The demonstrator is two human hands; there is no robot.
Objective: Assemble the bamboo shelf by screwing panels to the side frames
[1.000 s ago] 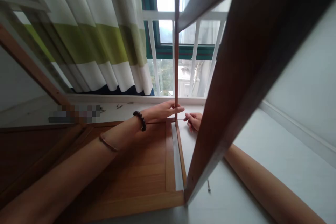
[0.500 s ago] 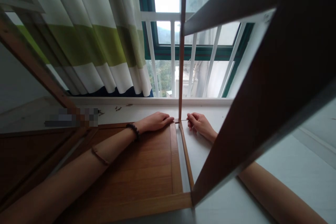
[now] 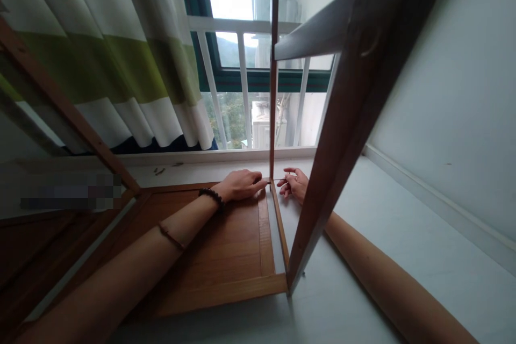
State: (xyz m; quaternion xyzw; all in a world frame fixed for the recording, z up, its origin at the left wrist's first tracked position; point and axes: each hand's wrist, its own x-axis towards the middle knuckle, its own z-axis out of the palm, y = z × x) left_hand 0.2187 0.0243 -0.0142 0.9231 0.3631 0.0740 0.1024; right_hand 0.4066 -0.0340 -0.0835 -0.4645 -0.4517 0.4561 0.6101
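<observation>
A brown wooden panel [image 3: 217, 242] lies inside a wooden frame, level above the floor. On its far right corner rests my left hand [image 3: 243, 185], its fingers bent together over the edge beside the slim upright post [image 3: 273, 118]. My right hand [image 3: 295, 185] is on the other side of that post. Its thumb and forefinger pinch a thin rod-shaped tool [image 3: 279, 179] that points at the foot of the post, while the other fingers are spread. The tool's far end is too small to make out. A thick dark post [image 3: 334, 134] partly covers my right wrist.
Small brown pieces [image 3: 160, 171] lie on the white floor [image 3: 363, 226] behind the panel. A striped curtain [image 3: 121, 64] and a barred window [image 3: 242, 80] stand beyond. Another slanting wooden post [image 3: 80, 118] rises at left. A white wall [image 3: 455, 91] closes the right side.
The view has shifted right, so more of the right wall shows. My right hand's fingers have opened out somewhat around the thin tool. My left hand stays at the panel's corner.
</observation>
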